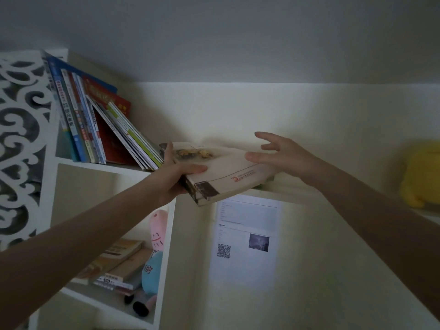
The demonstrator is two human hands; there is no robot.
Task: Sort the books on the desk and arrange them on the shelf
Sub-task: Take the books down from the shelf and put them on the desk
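- Head view: the left hand (175, 179) grips the cream book (228, 171) at its left end, with the thumb flat on the cover and the other fingers (169, 151) curled round the far edge.
- Head view: the book lies cover-up and slightly tilted at the level of the upper shelf (83, 162). It is just right of the leaning row of books (100, 125), and its long axis runs roughly left to right between the two hands.
- Head view: the right hand (282, 156) is spread and holds nothing. Its thumb is at the book's right end; whether it touches is unclear.
- Head view: the row lies to the left of the book, so the left hand is nearer the slot. Judging from this, the book must be stood upright and slid leftward against the row.
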